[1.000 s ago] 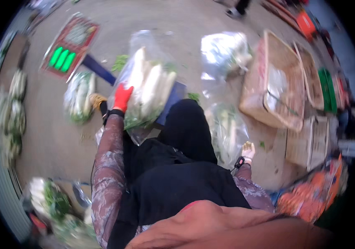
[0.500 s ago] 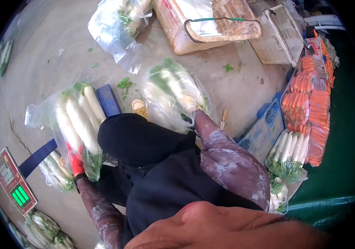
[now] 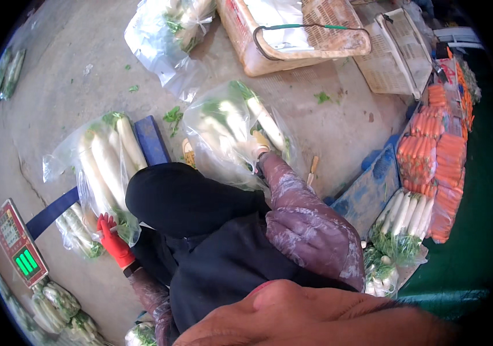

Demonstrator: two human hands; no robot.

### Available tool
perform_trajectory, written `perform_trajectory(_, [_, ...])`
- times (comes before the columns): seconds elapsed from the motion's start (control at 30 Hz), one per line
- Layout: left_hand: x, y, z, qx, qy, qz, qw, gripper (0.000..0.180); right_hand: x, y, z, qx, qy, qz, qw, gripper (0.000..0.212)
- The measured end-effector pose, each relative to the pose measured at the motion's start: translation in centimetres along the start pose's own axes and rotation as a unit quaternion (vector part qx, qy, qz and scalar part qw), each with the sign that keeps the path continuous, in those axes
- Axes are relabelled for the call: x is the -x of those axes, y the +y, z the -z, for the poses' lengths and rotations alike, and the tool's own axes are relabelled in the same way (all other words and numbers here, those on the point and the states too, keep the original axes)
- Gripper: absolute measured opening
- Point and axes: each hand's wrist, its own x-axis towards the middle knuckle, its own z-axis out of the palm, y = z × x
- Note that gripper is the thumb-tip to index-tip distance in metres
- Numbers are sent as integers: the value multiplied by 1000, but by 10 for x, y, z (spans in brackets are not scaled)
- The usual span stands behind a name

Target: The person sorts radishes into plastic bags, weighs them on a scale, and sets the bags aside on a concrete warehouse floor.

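My left hand (image 3: 116, 244), in a red glove, is beside the lower end of a clear plastic bag (image 3: 62, 164) of white radishes (image 3: 107, 167). Its fingers are curled round a thin white strip (image 3: 107, 230); I cannot tell whether this is the bag's edge or a tie. My right hand (image 3: 259, 144), pale-gloved, reaches into a second clear bag (image 3: 197, 106) among more white radishes (image 3: 267, 118). Plastic and glare partly hide its fingers, so its grip is unclear. Green leaf stubs show on the radishes in both bags.
A crate (image 3: 246, 55) and a basket (image 3: 393, 69) stand beyond. Knife (image 3: 314, 167) lies to the right. Bagged carrots (image 3: 422, 153) and radishes (image 3: 405, 213) are stacked at right. A scale display (image 3: 18, 242) is at left; blue bars (image 3: 152, 141) lie near the left bag.
My left hand has drawn out from against the radishes, down toward me, and its fingers have curled. My right hand has shifted slightly left; the radishes in its bag are spread wider.
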Motion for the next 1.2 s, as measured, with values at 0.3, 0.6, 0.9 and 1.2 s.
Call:
perform_trajectory(0.3, [17, 20, 7, 52, 11, -10, 999, 45, 45, 55, 37, -649, -290, 5, 704, 42])
perform_trajectory(0.6, [25, -4, 42, 115, -19, -53, 992, 41, 179, 78, 135, -722, -333, -207, 570, 37])
perform_trajectory(0.9, [48, 5, 24, -166, 26, -330, 929, 40, 172, 80, 71, -407, -221, 76, 883, 37])
perform_trajectory(1.2, [32, -12, 27, 220, 194, -111, 950, 48, 118, 39, 97, -216, -282, 102, 929, 46])
